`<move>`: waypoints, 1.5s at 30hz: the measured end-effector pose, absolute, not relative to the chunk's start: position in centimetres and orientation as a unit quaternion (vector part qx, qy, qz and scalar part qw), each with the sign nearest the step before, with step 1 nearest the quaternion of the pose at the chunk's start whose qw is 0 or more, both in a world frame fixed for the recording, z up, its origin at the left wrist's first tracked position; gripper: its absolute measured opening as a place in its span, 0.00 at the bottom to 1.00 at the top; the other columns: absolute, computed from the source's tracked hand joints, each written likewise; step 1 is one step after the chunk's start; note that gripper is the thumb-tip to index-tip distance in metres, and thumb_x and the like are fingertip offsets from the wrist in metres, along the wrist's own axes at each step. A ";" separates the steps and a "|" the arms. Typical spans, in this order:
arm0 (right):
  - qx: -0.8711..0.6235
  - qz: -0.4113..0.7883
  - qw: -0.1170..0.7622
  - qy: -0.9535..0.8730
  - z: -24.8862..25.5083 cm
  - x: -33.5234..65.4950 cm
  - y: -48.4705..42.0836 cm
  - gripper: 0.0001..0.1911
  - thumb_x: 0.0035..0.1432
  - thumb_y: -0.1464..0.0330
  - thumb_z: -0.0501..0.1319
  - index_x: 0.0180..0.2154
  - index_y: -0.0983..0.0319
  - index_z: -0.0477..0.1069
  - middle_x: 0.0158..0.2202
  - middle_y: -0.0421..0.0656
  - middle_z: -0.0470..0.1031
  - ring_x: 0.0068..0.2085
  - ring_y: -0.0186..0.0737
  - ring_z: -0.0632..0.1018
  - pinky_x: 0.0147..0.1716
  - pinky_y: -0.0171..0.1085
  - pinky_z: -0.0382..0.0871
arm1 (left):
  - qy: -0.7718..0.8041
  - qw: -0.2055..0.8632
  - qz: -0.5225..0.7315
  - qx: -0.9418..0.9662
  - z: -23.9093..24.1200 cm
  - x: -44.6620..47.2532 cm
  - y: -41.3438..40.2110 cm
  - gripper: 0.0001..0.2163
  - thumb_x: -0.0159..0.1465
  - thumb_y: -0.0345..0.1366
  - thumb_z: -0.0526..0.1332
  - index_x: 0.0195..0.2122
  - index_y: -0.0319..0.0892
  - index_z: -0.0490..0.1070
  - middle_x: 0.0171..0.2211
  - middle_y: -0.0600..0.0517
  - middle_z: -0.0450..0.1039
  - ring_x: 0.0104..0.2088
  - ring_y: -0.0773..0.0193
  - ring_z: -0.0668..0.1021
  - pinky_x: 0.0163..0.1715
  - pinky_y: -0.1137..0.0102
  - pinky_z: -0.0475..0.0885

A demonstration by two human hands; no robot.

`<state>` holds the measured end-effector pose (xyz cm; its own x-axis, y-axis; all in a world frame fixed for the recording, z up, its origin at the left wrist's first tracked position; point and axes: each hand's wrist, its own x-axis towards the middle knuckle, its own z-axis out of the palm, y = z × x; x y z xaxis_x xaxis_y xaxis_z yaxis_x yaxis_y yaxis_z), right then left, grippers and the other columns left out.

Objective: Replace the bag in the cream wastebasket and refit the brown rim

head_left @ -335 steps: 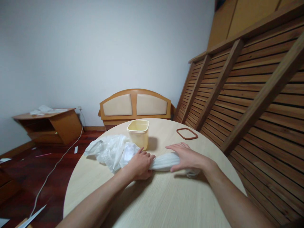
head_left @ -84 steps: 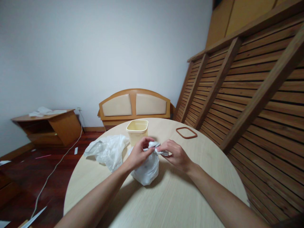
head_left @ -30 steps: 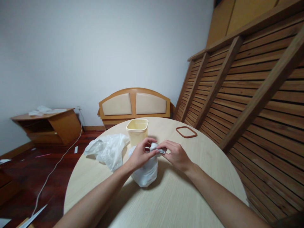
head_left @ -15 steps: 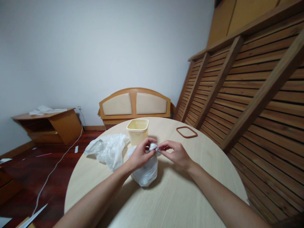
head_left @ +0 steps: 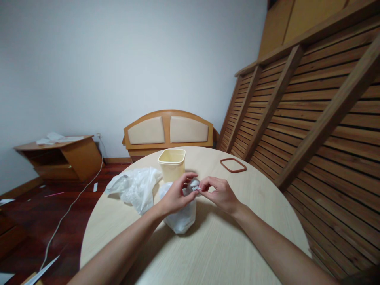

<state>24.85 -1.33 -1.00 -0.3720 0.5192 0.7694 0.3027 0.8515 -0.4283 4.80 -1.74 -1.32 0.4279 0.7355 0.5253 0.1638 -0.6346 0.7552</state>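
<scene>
A filled white plastic bag point(head_left: 181, 219) stands on the round table, its top gathered into a twisted knot. My left hand point(head_left: 177, 194) curls around the left side of that knot, thumb and fingers closed on the plastic. From the right, my right hand point(head_left: 219, 192) pinches the knotted end between thumb and forefinger. What the bag contains is hidden. Just behind the bag is a cream plastic bin point(head_left: 172, 164), open at the top. To the left lies a crumpled white plastic bag point(head_left: 136, 187), touched by neither hand.
A brown rounded-square ring point(head_left: 233, 165) lies toward the right back of the pale round table point(head_left: 237, 245). Beyond the table stands a wooden headboard point(head_left: 169, 128). Slatted wooden panels point(head_left: 311, 118) lean along the right side. A low cabinet point(head_left: 65, 158) is at the left wall.
Both hands have shifted slightly at the knot. My right fingers have curled in more, and the gathered plastic has turned a little between the hands.
</scene>
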 end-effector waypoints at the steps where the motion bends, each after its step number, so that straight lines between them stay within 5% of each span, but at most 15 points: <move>1: -0.245 0.102 0.501 -0.824 -1.0 24.8 -1.4 0.07 0.60 0.70 0.65 0.30 0.59 0.71 0.27 0.39 0.76 0.28 0.35 0.77 0.29 0.34 0.71 | 0.288 0.321 0.452 0.781 -1.3 4.8 -1.7 0.20 0.63 0.35 0.65 0.55 0.43 0.64 0.48 0.46 0.70 0.47 0.59 0.75 0.47 0.63 0.74; 6: -0.222 0.115 0.495 -0.832 -1.1 25.0 -1.2 0.04 0.61 0.73 0.62 0.35 0.59 0.72 0.35 0.42 0.81 0.37 0.38 0.81 0.39 0.37 0.75 | 0.293 0.341 0.470 0.759 -1.1 4.4 -1.4 0.18 0.64 0.36 0.63 0.54 0.43 0.65 0.47 0.47 0.71 0.46 0.60 0.75 0.47 0.64 0.74; 9: -0.230 0.127 0.501 -0.825 -1.3 25.0 -0.9 0.02 0.61 0.71 0.64 0.37 0.59 0.72 0.35 0.41 0.78 0.35 0.36 0.79 0.36 0.36 0.74 | 0.286 0.359 0.469 0.755 -0.9 4.3 -1.4 0.18 0.63 0.34 0.63 0.54 0.43 0.64 0.44 0.48 0.71 0.43 0.61 0.76 0.45 0.65 0.74; 14: -0.245 0.146 0.468 -0.837 -1.3 25.2 -0.6 0.17 0.57 0.69 0.67 0.49 0.59 0.71 0.44 0.45 0.77 0.41 0.39 0.77 0.40 0.39 0.73 | 0.244 0.378 0.447 0.773 -1.0 4.3 -1.6 0.18 0.62 0.29 0.59 0.53 0.43 0.63 0.46 0.46 0.72 0.46 0.60 0.77 0.45 0.66 0.73; 21: -0.280 0.188 0.416 -0.845 -1.2 25.2 -0.7 0.07 0.56 0.72 0.63 0.39 0.60 0.72 0.36 0.42 0.77 0.37 0.39 0.76 0.40 0.38 0.68 | 0.280 0.327 0.446 0.785 -1.6 4.6 -1.3 0.17 0.59 0.26 0.59 0.50 0.42 0.65 0.39 0.50 0.73 0.39 0.63 0.77 0.39 0.68 0.73; 33: -0.362 0.196 0.408 -0.815 -1.0 24.9 -1.2 0.06 0.54 0.71 0.60 0.29 0.59 0.62 0.26 0.36 0.67 0.29 0.35 0.68 0.31 0.35 0.61 | 0.278 0.250 0.409 0.832 -1.1 4.7 -2.2 0.17 0.62 0.31 0.63 0.53 0.42 0.65 0.48 0.46 0.73 0.47 0.58 0.76 0.48 0.61 0.73; 38: -0.324 0.219 0.419 -0.819 -1.0 24.8 -1.4 0.04 0.58 0.69 0.61 0.36 0.59 0.66 0.31 0.38 0.72 0.31 0.36 0.72 0.34 0.36 0.66 | 0.311 0.275 0.416 0.809 -1.2 4.9 -2.2 0.16 0.63 0.28 0.59 0.52 0.42 0.66 0.47 0.45 0.74 0.44 0.60 0.78 0.40 0.67 0.75; 45: -0.284 0.230 0.403 -0.839 -1.6 25.1 -1.0 0.18 0.55 0.69 0.66 0.48 0.59 0.68 0.41 0.42 0.76 0.39 0.38 0.75 0.41 0.39 0.70 | 0.334 0.280 0.425 0.793 -1.3 4.8 -1.7 0.18 0.59 0.23 0.56 0.51 0.41 0.65 0.46 0.46 0.75 0.41 0.62 0.78 0.37 0.69 0.75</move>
<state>25.11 -1.03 -1.57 -0.5148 0.6615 0.5453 0.2911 0.7332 -0.6146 4.85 -1.74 -1.33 0.4148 0.7685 0.4872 0.2921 -0.6195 0.7286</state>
